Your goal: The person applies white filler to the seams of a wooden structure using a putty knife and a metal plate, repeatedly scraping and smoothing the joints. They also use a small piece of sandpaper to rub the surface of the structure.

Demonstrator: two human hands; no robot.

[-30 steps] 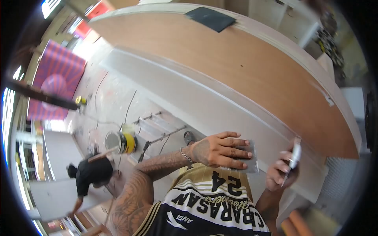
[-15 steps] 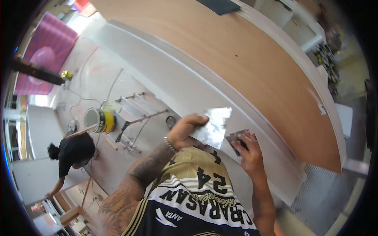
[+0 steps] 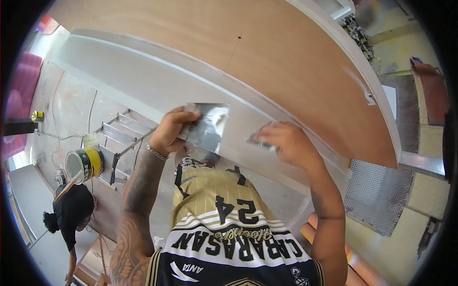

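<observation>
My left hand [image 3: 171, 129] grips the edge of a thin, shiny metal plate [image 3: 210, 125] between thumb and fingers, its flat face turned up. A bracelet circles that wrist. To the right of the plate, a little apart from it, my right hand [image 3: 293, 145] is closed on a small flat scraper [image 3: 261, 139]. The fingers cover much of the scraper, and its edge points left toward the plate. Both hands are in front of a long white ledge [image 3: 157, 78], below a large brown wooden panel [image 3: 267, 52] with a dark spot on it.
An aluminium ladder [image 3: 121, 133] and a yellow-and-black bucket [image 3: 86, 163] are on the left. A person in a black shirt [image 3: 74, 212] bends low there, near boards. A perforated metal sheet [image 3: 377, 195] lies at the right. Cables cross the floor.
The camera view has turned and shifted. My left hand and the plate appear further left and higher. My right hand has turned, its fingers now pointing left with the scraper.
</observation>
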